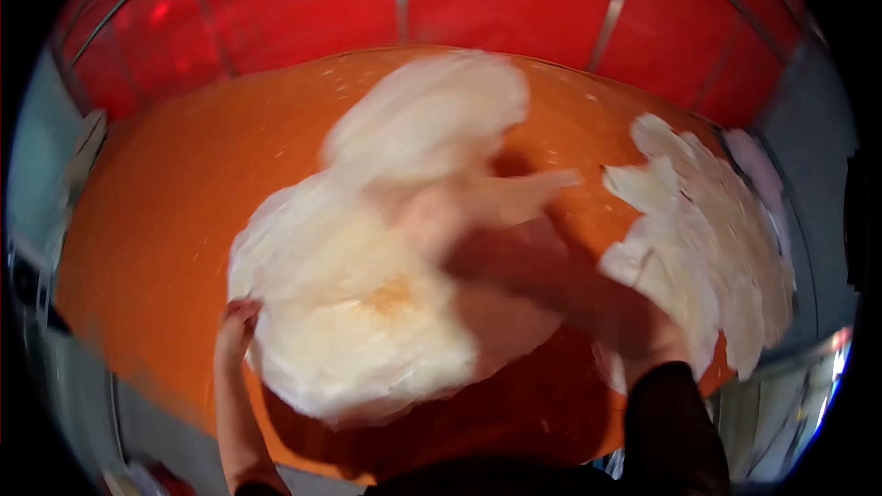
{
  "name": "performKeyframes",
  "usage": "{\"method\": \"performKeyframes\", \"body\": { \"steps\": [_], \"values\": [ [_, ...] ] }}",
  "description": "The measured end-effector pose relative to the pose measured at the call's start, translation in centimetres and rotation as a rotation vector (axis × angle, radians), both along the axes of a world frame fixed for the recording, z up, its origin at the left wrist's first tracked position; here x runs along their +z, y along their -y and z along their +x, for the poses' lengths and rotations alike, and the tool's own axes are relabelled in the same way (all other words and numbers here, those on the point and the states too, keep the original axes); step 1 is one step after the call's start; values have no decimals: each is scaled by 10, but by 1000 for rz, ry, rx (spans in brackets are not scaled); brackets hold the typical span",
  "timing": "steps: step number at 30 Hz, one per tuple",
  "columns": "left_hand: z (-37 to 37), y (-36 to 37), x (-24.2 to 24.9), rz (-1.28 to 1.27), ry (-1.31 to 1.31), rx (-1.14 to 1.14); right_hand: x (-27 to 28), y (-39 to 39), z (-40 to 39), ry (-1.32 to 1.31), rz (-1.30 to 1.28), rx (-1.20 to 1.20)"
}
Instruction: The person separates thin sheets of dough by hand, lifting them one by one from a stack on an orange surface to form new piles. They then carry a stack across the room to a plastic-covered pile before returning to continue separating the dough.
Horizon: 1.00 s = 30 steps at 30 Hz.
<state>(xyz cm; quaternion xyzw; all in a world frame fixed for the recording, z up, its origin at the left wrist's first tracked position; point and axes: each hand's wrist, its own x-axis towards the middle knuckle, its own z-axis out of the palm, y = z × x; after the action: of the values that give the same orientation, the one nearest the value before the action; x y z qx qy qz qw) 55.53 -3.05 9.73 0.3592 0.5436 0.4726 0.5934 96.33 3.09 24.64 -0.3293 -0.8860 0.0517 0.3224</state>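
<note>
A large, rounded, whitish layered sheet (358,312) lies on the orange surface, with an orange-brown patch near its middle. My left hand (242,312) is at its left edge, fingers bent against the rim; whether they grip it is too small to tell. Over the sheet's upper right part, my right hand (436,211) is smeared by motion, its fingers unclear. Close to that hand is a blurred pale strip (542,195) pointing right. Another pale sheet (432,110), also blurred, extends beyond the top of the large one.
On the right of the orange surface (156,220) lies a spread pile of overlapping whitish pieces (707,248). A red wall (496,0) with metal bars stands behind the far edge. Small pale scraps dot the surface.
</note>
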Motion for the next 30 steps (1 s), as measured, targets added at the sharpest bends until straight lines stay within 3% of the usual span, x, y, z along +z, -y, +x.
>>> {"method": "performKeyframes", "body": {
  "steps": [2,3,4,7,11,13,14,15,17,19,21,22,23,25,26,28,30],
  "values": [
    [37,22,45,-73,-135,291,-78,22,-35,-78,108,156],
    [15,23,27,-13,-108,317,-117,34,-53,-110,163,233],
    [-13,24,9,17,-74,314,-71,55,-31,162,-410,332],
    [-27,45,26,-3,-223,529,-130,22,29,-140,-656,-107],
    [-120,72,-1,59,-301,634,-164,-13,225,-126,-422,-707],
    [-109,81,14,52,-392,644,-201,-23,339,40,-186,-982],
    [-95,88,22,46,-437,653,-162,-2,353,-24,-206,-1094],
    [-58,87,37,39,-426,633,-214,-16,411,-18,-241,-1203],
    [34,67,78,23,-407,601,-202,-16,448,-1486,-564,-1279],
    [66,45,71,110,-406,502,-223,-22,488,-1933,-362,-1071],
    [126,26,88,118,-421,503,-191,-24,486,-2246,-380,-1033],
    [142,19,92,136,-415,431,-192,-27,492,-2281,-410,-974],
    [156,13,93,155,-406,360,-198,-39,504,-2299,-383,-1170],
    [186,5,97,173,-378,281,-200,-56,520,-1913,-438,-1216],
    [196,2,96,173,-345,244,-190,-60,528,-1398,-541,-1381],
    [231,4,103,141,-327,137,-117,-47,514,-341,-647,-1501],
    [261,8,103,110,-257,22,-61,-35,479,-276,-500,-1409]
  ]
}}
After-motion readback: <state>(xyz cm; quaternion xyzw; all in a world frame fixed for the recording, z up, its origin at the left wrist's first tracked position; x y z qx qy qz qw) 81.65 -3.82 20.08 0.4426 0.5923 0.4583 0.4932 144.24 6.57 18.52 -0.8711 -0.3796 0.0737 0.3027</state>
